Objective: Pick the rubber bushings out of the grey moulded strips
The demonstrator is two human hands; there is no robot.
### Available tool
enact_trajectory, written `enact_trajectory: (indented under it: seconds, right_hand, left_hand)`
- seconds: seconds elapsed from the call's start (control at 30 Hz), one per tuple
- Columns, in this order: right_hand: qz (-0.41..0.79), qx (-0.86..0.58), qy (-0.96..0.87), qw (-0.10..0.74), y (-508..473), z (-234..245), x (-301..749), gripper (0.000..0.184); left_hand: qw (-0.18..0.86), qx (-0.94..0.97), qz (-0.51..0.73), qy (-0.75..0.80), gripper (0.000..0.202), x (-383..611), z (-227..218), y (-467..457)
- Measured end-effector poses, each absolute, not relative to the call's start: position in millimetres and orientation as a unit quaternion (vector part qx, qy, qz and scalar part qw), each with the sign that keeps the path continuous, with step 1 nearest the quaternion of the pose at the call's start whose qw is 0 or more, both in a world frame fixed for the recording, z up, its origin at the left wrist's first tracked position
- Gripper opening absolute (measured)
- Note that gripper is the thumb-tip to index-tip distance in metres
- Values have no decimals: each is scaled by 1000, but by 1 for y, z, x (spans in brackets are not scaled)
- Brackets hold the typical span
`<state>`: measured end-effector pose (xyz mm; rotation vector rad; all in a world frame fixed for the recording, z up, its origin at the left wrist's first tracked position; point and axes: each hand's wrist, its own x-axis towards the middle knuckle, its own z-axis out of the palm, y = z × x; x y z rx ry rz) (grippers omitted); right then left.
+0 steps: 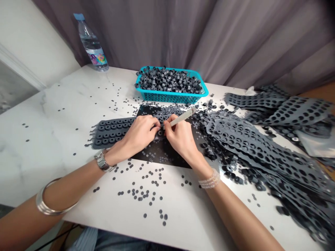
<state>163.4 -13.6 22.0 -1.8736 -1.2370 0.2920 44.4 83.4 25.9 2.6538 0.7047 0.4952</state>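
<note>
My left hand (138, 134) rests its fingertips on a dark grey moulded rubber sheet (112, 132) with rows of ring shapes, holding its end. Close beside it, my right hand (180, 137) grips a pale slim-handled tool (181, 118), whose tip is hidden among the fingers at the sheet's end. Both hands lie over a black mat (162, 157), which is scattered with small dark discs (154, 155).
A turquoise plastic basket (170, 94) heaped with grey rubber rings stands behind the mat. Punched grey rubber sheets (261, 150) pile up on the right. Loose discs dot the white marble-look table (52, 104). A water bottle (91, 43) stands at the back, before a curtain.
</note>
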Motion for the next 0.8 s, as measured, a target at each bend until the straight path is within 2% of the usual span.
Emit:
enact_trajectory:
  seconds: [0.17, 0.43, 0.8]
  right_hand:
    - [132, -751, -487, 425, -15, 21, 166, 23]
    - [166, -725, -468, 477, -14, 13, 170, 23]
    - [132, -741, -493, 437, -14, 19, 166, 22]
  left_hand:
    - [230, 901, 226, 289, 12, 39, 21, 78]
    - [163, 938, 159, 262, 18, 42, 23, 79]
    - [146, 953, 141, 223, 22, 42, 25, 81]
